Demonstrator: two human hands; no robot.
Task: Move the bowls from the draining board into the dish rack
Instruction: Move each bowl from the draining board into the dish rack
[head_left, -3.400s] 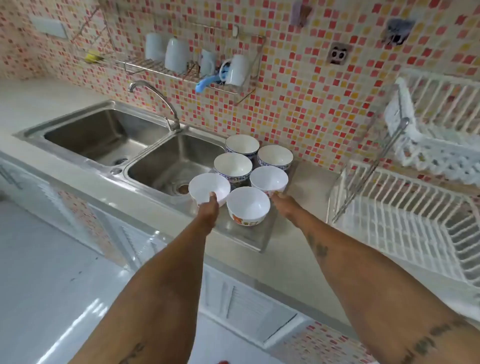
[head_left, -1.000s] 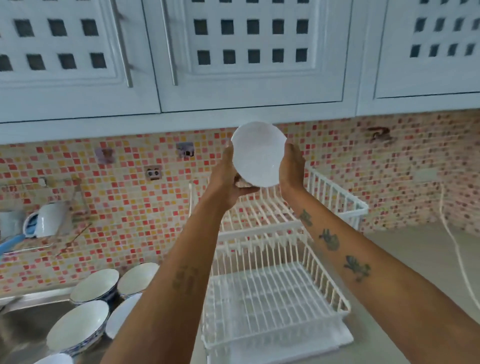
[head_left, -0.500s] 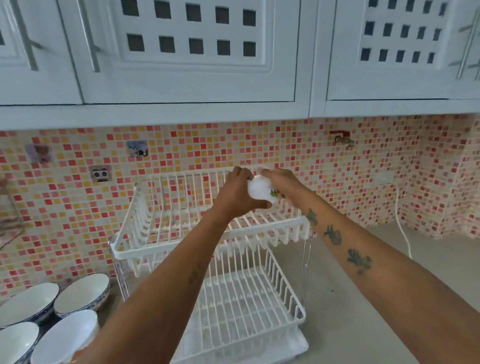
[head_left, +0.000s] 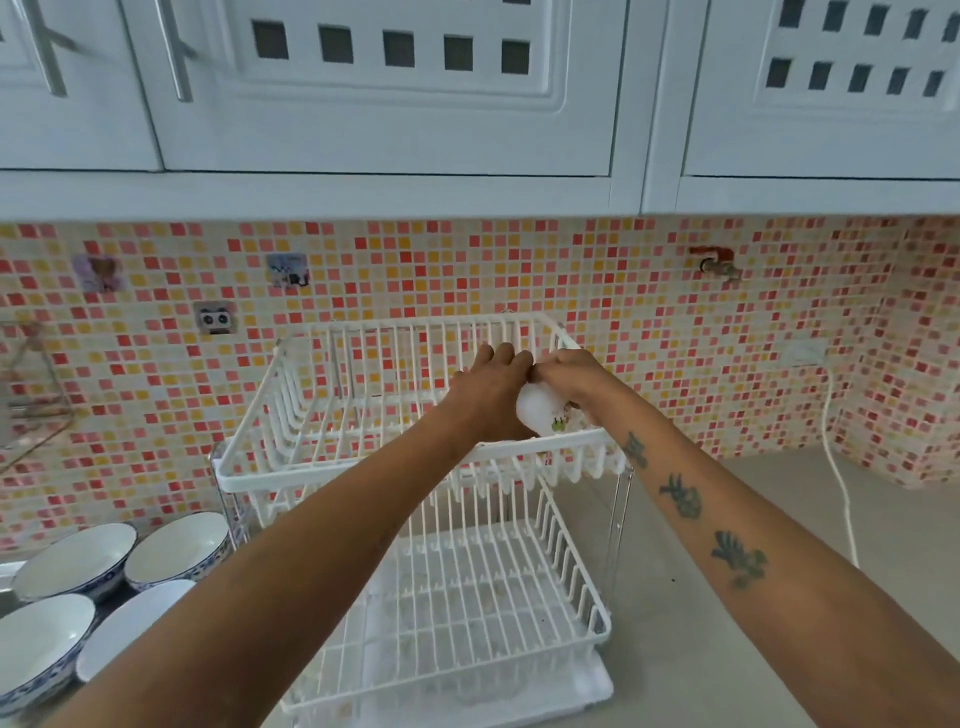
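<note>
A white two-tier dish rack (head_left: 332, 470) stands on the counter against the tiled wall. Both hands hold one white bowl (head_left: 543, 413), tipped on its side, over the right part of the rack's upper tier. My left hand (head_left: 485, 395) grips its left side and my right hand (head_left: 569, 376) covers its top and right side. Most of the bowl is hidden by the hands. Several white bowls (head_left: 176, 548) with blue-patterned outsides sit at the lower left on the draining board.
The rack's lower tier (head_left: 467, 613) has nothing in it. White wall cupboards (head_left: 384, 93) hang above. A white cable (head_left: 839, 499) runs down the wall at the right onto the grey counter (head_left: 727, 649).
The bowl was lifted from the draining board, carried up and right, then lowered from in front of the cupboards into the rack's upper tier. Both hands have stayed on it.
</note>
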